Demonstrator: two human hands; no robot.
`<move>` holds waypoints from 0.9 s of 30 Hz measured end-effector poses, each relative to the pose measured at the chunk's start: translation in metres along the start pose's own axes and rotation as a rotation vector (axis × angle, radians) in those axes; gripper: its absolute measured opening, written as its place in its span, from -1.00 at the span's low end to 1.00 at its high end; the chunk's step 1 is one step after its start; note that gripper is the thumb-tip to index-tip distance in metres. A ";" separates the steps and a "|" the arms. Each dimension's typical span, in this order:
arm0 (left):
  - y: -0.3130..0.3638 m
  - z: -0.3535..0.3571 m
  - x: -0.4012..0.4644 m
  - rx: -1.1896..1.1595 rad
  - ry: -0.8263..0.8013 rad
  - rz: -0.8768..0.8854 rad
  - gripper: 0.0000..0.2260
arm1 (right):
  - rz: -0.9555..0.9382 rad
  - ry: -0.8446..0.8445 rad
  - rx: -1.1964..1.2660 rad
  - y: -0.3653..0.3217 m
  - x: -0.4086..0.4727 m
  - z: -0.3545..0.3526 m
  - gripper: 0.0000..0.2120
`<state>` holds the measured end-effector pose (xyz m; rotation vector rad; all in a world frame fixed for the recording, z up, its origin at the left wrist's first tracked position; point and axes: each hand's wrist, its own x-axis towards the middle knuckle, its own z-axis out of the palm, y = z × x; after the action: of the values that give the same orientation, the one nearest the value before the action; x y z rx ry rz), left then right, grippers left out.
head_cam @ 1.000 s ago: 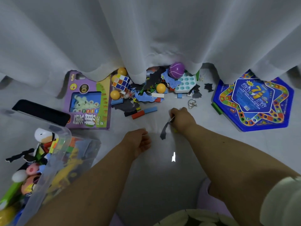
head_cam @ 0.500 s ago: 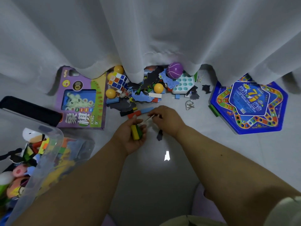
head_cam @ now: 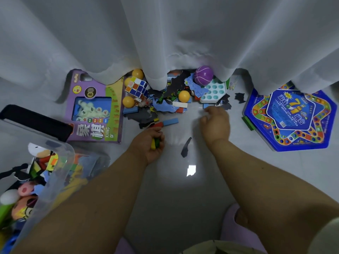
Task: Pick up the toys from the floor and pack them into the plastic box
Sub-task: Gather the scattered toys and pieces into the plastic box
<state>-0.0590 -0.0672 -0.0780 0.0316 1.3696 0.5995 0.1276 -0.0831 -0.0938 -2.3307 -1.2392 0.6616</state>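
Observation:
My left hand [head_cam: 149, 144] grips small yellow and green blocks [head_cam: 154, 143] just above the floor. My right hand [head_cam: 215, 123] hovers with loosely curled fingers over the spot where a metal ring puzzle lay; the puzzle is hidden. A dark puzzle piece [head_cam: 185, 147] lies on the floor between my hands. A blue block [head_cam: 170, 121] and a red block lie just beyond my left hand. The clear plastic box [head_cam: 60, 162], with several toys inside, stands at the lower left.
Along the white curtain [head_cam: 165, 33] lies a heap: a Rubik's cube [head_cam: 137, 87], orange balls [head_cam: 184, 96], a purple ball [head_cam: 203, 75], a teal pop toy [head_cam: 213, 91], foam puzzle pieces. A purple chess box [head_cam: 95, 110] lies left, a blue hexagonal board game [head_cam: 291, 118] right.
My right hand let the dark puzzle piece drop to the floor and moved right and away, to the ring puzzle's spot. My left hand closed round the yellow and green blocks.

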 end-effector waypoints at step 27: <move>0.004 -0.013 0.030 1.524 0.195 0.719 -0.70 | -0.348 -0.720 -0.187 0.017 -0.011 0.024 -0.61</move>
<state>-0.0701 -0.0555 -0.1061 1.7695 1.7075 -0.0136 0.1192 -0.0979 -0.1197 -1.9749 -2.0256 1.3684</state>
